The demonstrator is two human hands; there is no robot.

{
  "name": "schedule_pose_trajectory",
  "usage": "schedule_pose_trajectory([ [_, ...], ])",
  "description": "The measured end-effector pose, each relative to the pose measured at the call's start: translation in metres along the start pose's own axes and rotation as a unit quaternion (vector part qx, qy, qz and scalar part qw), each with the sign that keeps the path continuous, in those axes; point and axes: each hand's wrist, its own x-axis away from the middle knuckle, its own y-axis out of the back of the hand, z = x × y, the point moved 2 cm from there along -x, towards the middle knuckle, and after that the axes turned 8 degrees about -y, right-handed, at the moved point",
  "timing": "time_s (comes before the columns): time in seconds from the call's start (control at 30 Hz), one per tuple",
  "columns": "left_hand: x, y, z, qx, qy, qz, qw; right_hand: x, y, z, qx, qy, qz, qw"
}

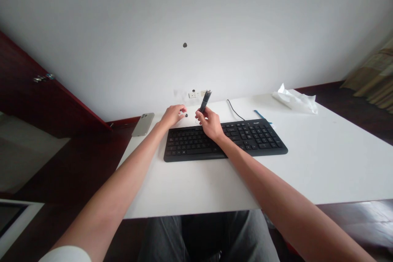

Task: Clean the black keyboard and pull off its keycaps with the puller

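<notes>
My right hand (210, 123) is closed around a slim dark tool (205, 100) that sticks up and away from it, above the far edge of a black keyboard (260, 137). My left hand (174, 114) hovers just left of it with fingers pinched on a small black piece (186, 115), perhaps a keycap. Both hands are over the top row of the keyboard, which lies across the middle of a white desk (322, 163).
A phone (143, 124) lies face down at the desk's far left corner. A crumpled white plastic wrapper (295, 99) sits at the far right. The keyboard's cable (233, 110) runs toward wall sockets (196, 93). A thin blue strip (260, 115) lies behind the keyboard.
</notes>
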Motion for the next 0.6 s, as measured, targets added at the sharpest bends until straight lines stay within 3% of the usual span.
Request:
schedule_pose_trajectory([
  [0.17,0.003,-0.005,0.0,0.011,0.002,0.023,1.0,0.0,0.0,-0.001,0.002,-0.001,0.0,1.0],
  [0.4,0.01,-0.009,-0.007,0.069,0.04,-0.013,0.997,0.0,0.0,0.0,0.003,-0.001,-0.002,1.0],
  [0.6,0.018,-0.015,0.005,0.078,0.113,-0.052,0.989,-0.001,0.0,-0.001,-0.006,-0.003,-0.001,1.0],
])
